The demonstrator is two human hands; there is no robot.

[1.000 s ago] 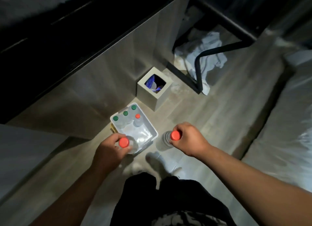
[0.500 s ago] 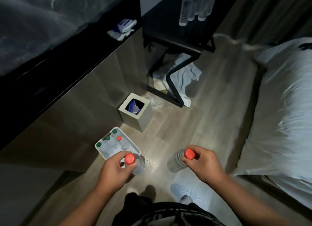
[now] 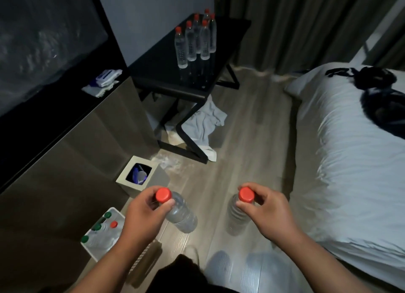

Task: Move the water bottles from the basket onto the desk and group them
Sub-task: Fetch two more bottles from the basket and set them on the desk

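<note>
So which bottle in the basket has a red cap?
The bottle nearest the left hand; the other three caps showing in the basket are green.

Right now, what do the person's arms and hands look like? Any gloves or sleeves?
No gloves and no sleeves show. The left hand and right hand are bare, with no ring, watch or bracelet that I can see. The left forearm and right forearm are bare too, down to the picture's edge. The light is dim, so tiny marks may hide.
</note>
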